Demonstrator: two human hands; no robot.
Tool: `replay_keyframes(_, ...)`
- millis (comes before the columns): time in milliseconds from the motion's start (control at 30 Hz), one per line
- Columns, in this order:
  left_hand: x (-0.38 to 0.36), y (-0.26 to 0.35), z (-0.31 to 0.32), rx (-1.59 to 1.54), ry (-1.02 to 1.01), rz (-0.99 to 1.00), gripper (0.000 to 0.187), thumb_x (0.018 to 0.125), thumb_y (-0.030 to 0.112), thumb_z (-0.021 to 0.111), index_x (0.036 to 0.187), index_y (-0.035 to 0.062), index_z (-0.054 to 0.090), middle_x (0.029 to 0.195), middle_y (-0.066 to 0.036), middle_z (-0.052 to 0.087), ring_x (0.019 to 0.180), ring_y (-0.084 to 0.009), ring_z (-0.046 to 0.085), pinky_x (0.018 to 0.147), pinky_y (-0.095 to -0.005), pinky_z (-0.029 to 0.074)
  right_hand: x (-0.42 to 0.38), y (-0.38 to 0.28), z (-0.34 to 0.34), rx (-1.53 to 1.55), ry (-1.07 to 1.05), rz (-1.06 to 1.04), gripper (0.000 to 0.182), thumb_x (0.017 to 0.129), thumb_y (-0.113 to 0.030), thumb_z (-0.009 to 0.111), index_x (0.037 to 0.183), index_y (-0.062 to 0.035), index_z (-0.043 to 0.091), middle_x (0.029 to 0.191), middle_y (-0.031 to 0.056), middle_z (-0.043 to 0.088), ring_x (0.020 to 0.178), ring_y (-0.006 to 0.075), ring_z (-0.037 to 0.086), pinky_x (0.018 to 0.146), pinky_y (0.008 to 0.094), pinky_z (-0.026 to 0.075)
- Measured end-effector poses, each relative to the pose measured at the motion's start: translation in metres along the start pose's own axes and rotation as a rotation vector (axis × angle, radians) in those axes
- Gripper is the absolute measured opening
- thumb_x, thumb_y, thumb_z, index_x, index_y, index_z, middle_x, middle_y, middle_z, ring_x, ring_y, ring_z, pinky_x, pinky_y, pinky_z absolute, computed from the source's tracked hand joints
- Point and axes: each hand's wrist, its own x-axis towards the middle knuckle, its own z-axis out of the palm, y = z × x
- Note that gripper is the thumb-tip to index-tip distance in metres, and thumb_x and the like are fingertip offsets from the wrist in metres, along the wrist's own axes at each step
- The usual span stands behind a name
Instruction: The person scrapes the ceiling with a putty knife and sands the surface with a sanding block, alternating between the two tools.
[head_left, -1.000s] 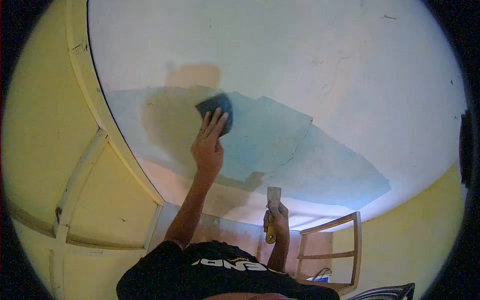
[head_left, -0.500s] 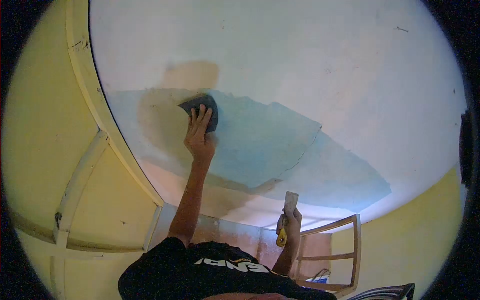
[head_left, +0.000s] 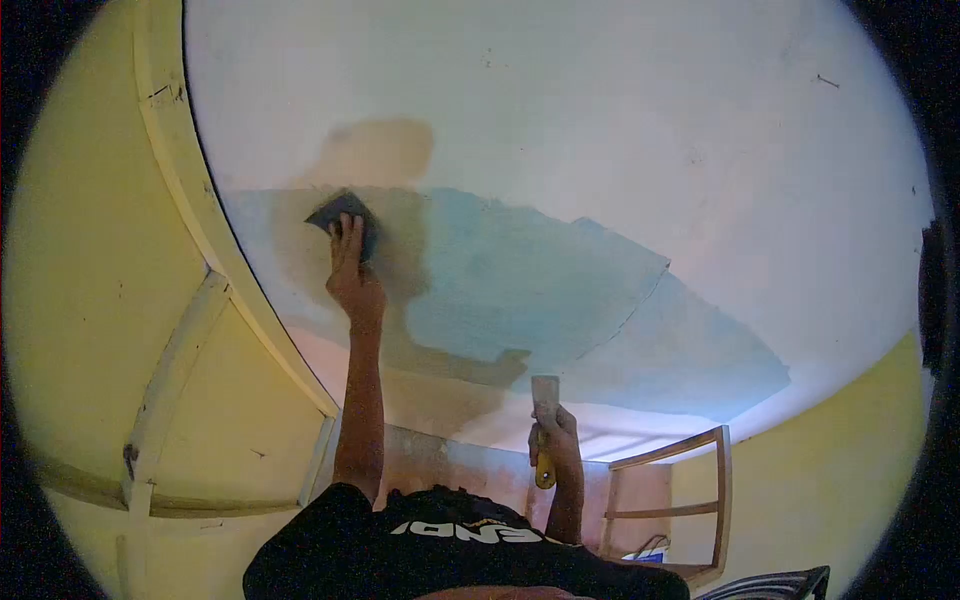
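Observation:
My left hand (head_left: 352, 270) reaches up, fingers spread flat over a dark sheet of sandpaper (head_left: 368, 232) and pressing it against a broad painted surface (head_left: 600, 130). The sandpaper lies over the upper left part of a pale blue-green patch (head_left: 500, 270) on that surface, near the patch's top edge. Lower and to the right, my right hand (head_left: 562, 432) is closed round the yellow handle of a putty knife (head_left: 545, 392). The blade points up and looks apart from the surface, though the distance is hard to judge.
A thin crack (head_left: 632, 312) runs through the patch. On the left stands a yellow wall (head_left: 90, 230) with framing strips (head_left: 180, 370). At lower right are an open wooden frame (head_left: 722, 500) and a dark curved object (head_left: 775, 585). A nail-like bit (head_left: 827, 81) shows at upper right.
My left hand has slid left across the surface with the sandpaper. My right hand has moved left and turned the putty knife more upright. The view has shifted slightly.

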Motion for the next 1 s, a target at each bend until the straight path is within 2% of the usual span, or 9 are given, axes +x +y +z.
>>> replay_keyframes(33,0.002,-0.006,-0.004,-0.014,-0.008,-0.027,0.073,0.072,-0.011,0.041,0.138,0.0098,0.064,0.144,-0.016,0.059,0.139,-0.0404,0.049,0.114,-0.0481,0.043,0.002,0.000,0.007,-0.008,-0.019,0.013,0.026,0.101,-0.030,0.062,0.098,-0.0052,0.054,0.051,0.0073,0.050,0.033,0.0186,0.048,0.031,0.0321,0.039)
replay_keyframes(167,-0.004,-0.014,-0.023,0.008,-0.072,-0.073,0.056,0.090,-0.011,0.048,0.140,0.0094,0.062,0.146,-0.018,0.056,0.140,-0.0381,0.047,0.113,-0.0451,0.045,0.007,-0.001,0.028,-0.062,-0.129,0.084,0.024,0.102,-0.028,0.060,0.097,-0.0053,0.053,0.053,0.0066,0.050,0.035,0.0173,0.049,0.032,0.0313,0.041)
replay_keyframes(267,-0.012,-0.017,-0.031,0.023,-0.116,-0.142,0.048,0.096,-0.007,0.051,0.140,0.0095,0.062,0.147,-0.018,0.055,0.140,-0.0347,0.048,0.113,-0.0443,0.045,0.012,-0.005,0.033,-0.163,-0.242,0.077,0.022,0.101,-0.026,0.060,0.100,-0.0060,0.053,0.057,0.0064,0.053,0.036,0.0169,0.049,0.033,0.0314,0.042)
replay_keyframes(400,-0.016,-0.014,-0.035,-0.011,-0.154,-0.165,0.048,0.096,-0.007,0.051,0.139,0.0099,0.062,0.148,-0.017,0.054,0.139,-0.0318,0.049,0.108,-0.0410,0.049,0.021,-0.008,0.022,-0.088,-0.279,0.023,0.020,0.100,-0.025,0.060,0.103,-0.0058,0.053,0.058,0.0066,0.053,0.039,0.0179,0.051,0.033,0.0323,0.043)
replay_keyframes(500,-0.013,-0.012,-0.035,0.039,-0.199,-0.119,0.050,0.094,-0.007,0.051,0.138,0.0125,0.064,0.148,-0.014,0.055,0.138,-0.0319,0.051,0.103,-0.0388,0.052,0.024,-0.014,0.018,0.210,-0.019,-0.209,0.020,0.100,-0.023,0.058,0.109,-0.0060,0.051,0.059,0.0074,0.054,0.039,0.0192,0.052,0.034,0.0326,0.044)
replay_keyframes(600,-0.008,0.015,-0.029,0.040,-0.255,-0.089,0.056,0.089,-0.008,0.050,0.137,0.0162,0.065,0.146,-0.012,0.057,0.137,-0.0339,0.053,0.099,-0.0383,0.054,0.023,-0.044,0.015,0.185,-0.053,-0.484,0.023,0.103,-0.025,0.054,0.114,-0.0052,0.049,0.060,0.0080,0.054,0.036,0.0194,0.050,0.034,0.0327,0.045)
replay_keyframes(767,-0.024,0.055,-0.003,-0.029,-0.373,0.111,0.063,0.083,-0.007,0.051,0.138,0.0205,0.064,0.146,-0.008,0.059,0.137,-0.0364,0.053,0.096,-0.0388,0.056,0.031,-0.072,0.007,0.100,-0.033,-0.595,0.030,0.106,-0.031,0.051,0.114,-0.0024,0.048,0.060,0.0076,0.052,0.035,0.0177,0.049,0.032,0.0300,0.042)
replay_keyframes(967,-0.082,0.052,0.006,-0.057,-0.445,0.091,0.066,0.084,-0.009,0.052,0.141,0.0228,0.061,0.147,-0.008,0.058,0.136,-0.0361,0.054,0.097,-0.0407,0.056,0.041,-0.106,0.024,0.168,-0.005,-0.673,0.029,0.107,-0.031,0.051,0.115,-0.0029,0.049,0.059,0.0068,0.052,0.035,0.0167,0.048,0.032,0.0293,0.041)
replay_keyframes(1000,-0.083,0.056,0.003,-0.085,-0.462,0.061,0.065,0.085,-0.009,0.051,0.141,0.0222,0.061,0.147,-0.007,0.058,0.136,-0.0359,0.054,0.097,-0.0405,0.056,0.040,-0.113,0.037,0.135,0.085,-0.627,0.032,0.107,-0.033,0.052,0.116,-0.0024,0.050,0.057,0.0059,0.051,0.035,0.0161,0.048,0.032,0.0292,0.040)
